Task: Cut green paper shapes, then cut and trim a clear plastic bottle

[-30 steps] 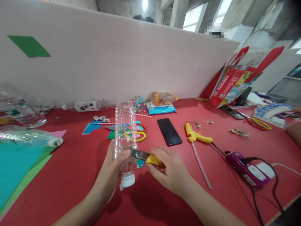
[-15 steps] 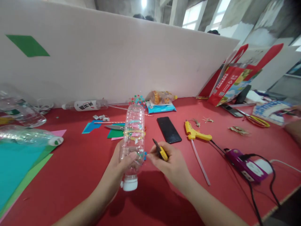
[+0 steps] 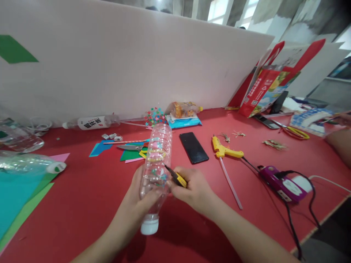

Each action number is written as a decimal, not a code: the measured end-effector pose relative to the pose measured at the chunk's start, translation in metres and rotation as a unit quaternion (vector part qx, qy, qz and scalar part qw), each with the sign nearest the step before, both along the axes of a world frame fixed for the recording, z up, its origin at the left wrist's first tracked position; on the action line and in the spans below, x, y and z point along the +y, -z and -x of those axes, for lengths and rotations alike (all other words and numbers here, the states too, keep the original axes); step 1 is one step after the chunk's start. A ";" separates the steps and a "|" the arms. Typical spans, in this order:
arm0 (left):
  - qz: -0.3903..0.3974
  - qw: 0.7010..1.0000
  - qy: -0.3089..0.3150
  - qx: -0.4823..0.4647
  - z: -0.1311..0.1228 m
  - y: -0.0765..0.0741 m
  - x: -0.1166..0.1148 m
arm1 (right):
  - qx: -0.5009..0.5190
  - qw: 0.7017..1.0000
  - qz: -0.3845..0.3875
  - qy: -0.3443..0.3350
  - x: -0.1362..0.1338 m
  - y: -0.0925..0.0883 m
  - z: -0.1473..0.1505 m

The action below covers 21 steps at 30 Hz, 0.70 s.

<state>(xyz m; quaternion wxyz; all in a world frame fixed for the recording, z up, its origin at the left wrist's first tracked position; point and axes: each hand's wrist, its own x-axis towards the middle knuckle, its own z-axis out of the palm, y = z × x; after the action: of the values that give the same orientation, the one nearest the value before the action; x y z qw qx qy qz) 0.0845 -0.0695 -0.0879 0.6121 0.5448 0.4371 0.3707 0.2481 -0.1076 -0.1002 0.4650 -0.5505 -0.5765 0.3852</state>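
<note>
My left hand [image 3: 142, 199] is wrapped round a clear plastic bottle [image 3: 156, 164] with a white cap, held tilted with the cap toward me and the base pointing away. My right hand [image 3: 193, 190] grips a yellow utility knife [image 3: 177, 178], its blade tip touching the bottle's side near the middle. Both hands hover just above the red table [image 3: 90, 197].
Scissors [image 3: 131, 147] and coloured paper scraps lie beyond the bottle. A black phone [image 3: 193, 147], a yellow glue gun [image 3: 226, 149] and a purple power strip [image 3: 279, 182] with cables sit to the right. More bottles [image 3: 30, 162] and paper sheets lie left. Another person's arm [image 3: 338, 142] shows at the far right.
The bottle has tipped from nearly upright to slanting away from me. My right hand turned the knife and brought its tip against the bottle's side. The view has shifted slightly.
</note>
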 end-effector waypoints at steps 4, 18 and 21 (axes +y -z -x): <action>0.034 0.999 -0.003 -0.031 0.000 0.001 0.001 | 0.055 0.998 0.032 -0.008 0.000 0.002 0.001; 0.013 0.999 0.021 -0.045 0.002 0.006 -0.001 | 0.132 0.990 0.044 -0.009 0.000 0.006 0.004; 0.001 0.999 0.010 -0.030 0.002 0.010 -0.002 | 0.143 0.989 0.036 -0.002 0.001 0.009 0.006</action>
<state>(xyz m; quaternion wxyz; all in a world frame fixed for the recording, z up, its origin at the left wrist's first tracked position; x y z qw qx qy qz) 0.0821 -0.0717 -0.0977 0.6290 0.5373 0.4132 0.3807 0.2425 -0.1062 -0.1097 0.5218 -0.5050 -0.4906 0.4818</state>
